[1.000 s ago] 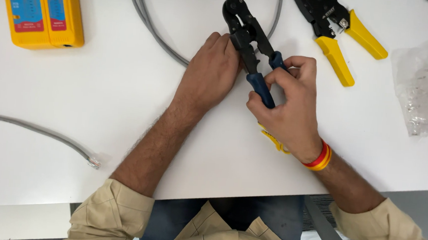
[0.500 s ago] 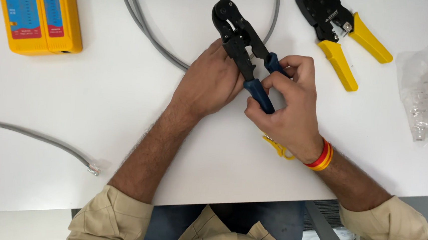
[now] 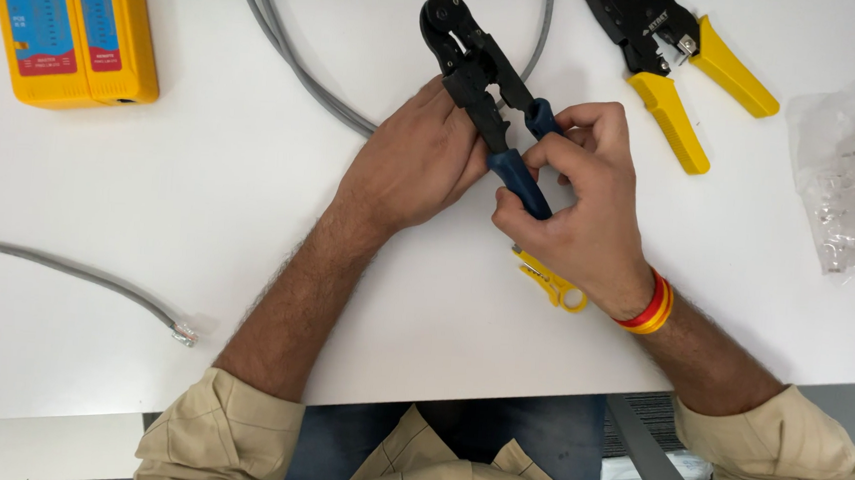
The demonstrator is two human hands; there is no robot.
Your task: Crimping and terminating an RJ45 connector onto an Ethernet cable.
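A white table (image 3: 149, 211) is being used as the work surface. At upper centre of the frame, blue-handled pliers (image 3: 484, 84) are being gripped: the handles are being squeezed by the right hand (image 3: 575, 215), its fingers wrapped around them, while the tool's middle is being steadied by the left hand (image 3: 418, 159). Grey cable (image 3: 290, 50) is lying just behind. Yellow-handled pliers (image 3: 681, 62) are lying at upper right, a plastic bag (image 3: 854, 170) at the right edge, and a yellow tester (image 3: 73, 33) at upper left.
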